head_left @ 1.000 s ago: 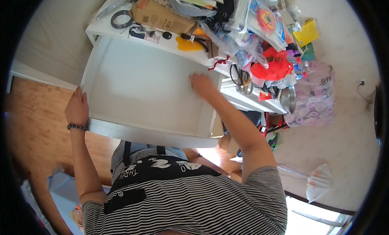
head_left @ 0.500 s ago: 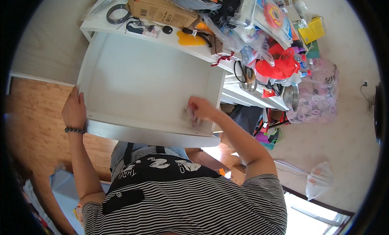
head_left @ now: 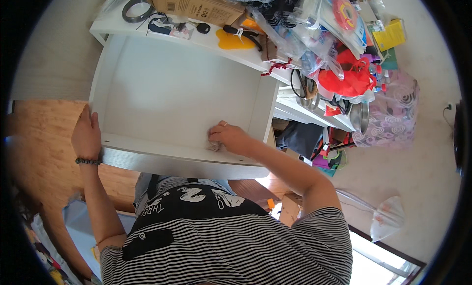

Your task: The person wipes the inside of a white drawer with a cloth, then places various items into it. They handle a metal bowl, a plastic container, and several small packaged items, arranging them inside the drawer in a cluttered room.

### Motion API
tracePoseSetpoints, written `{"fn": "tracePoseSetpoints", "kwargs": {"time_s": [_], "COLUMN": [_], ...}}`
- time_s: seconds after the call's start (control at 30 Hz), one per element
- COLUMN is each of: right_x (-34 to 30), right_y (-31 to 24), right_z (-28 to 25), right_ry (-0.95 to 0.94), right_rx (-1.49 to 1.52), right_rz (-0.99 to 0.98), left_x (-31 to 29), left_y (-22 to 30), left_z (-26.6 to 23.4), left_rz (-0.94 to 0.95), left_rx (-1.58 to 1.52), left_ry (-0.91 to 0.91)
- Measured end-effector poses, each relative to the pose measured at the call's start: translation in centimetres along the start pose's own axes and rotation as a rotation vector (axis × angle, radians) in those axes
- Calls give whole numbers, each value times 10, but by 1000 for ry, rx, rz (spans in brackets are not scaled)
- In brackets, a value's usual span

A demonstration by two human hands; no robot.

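A pulled-out white drawer [head_left: 162, 93] with a grey front board lies before me, its inside bare around my right hand. My left hand [head_left: 87, 137], a dark bead bracelet at its wrist, grips the drawer's left side near the front corner; some of its fingers are hidden behind the side wall. My right hand [head_left: 229, 137] is closed on a small crumpled cloth [head_left: 215, 145], pale and greyish pink. It presses the cloth on the drawer bottom, close to the front board and right of the middle.
On the white cabinet top [head_left: 118, 27] lie a roll of tape [head_left: 137, 10], a cardboard box [head_left: 196, 5], a key [head_left: 202, 28], black-handled pliers [head_left: 243, 35] and a heap of plastic bags. A red bag [head_left: 346, 78] and a metal bowl [head_left: 360, 118] are at the right.
My right hand has moved left along the drawer bottom with the cloth. My left hand stays at the drawer's side. The whole view has shifted slightly.
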State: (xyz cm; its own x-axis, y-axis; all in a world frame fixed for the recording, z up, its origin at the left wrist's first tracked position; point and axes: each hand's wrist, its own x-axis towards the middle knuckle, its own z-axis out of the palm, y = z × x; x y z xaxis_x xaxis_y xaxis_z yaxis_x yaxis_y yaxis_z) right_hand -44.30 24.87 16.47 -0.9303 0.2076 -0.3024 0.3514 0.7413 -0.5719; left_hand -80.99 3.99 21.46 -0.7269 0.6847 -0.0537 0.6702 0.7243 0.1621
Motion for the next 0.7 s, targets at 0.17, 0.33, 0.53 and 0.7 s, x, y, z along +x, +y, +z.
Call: {"fn": "tracePoseSetpoints", "kwargs": {"time_s": [0.17,0.33,0.53,0.7], "right_x": [1,-35,-23,-33], "right_y": [21,14,-6,-21], "right_z": [-53,-15,-12,-24], "right_ry": [-20,-305,-196,-411], "right_rx": [-351,-338,21,-121], "right_rz": [276,399,61,-51], "left_x": [0,2,2,1], "left_y": [4,-11,-2,-7], "left_z": [-4,9,-1,4], "left_rz": [-2,22,-6,9], "left_rx": [5,-17,11,1], "left_ry": [-47,12,-30,-8]}}
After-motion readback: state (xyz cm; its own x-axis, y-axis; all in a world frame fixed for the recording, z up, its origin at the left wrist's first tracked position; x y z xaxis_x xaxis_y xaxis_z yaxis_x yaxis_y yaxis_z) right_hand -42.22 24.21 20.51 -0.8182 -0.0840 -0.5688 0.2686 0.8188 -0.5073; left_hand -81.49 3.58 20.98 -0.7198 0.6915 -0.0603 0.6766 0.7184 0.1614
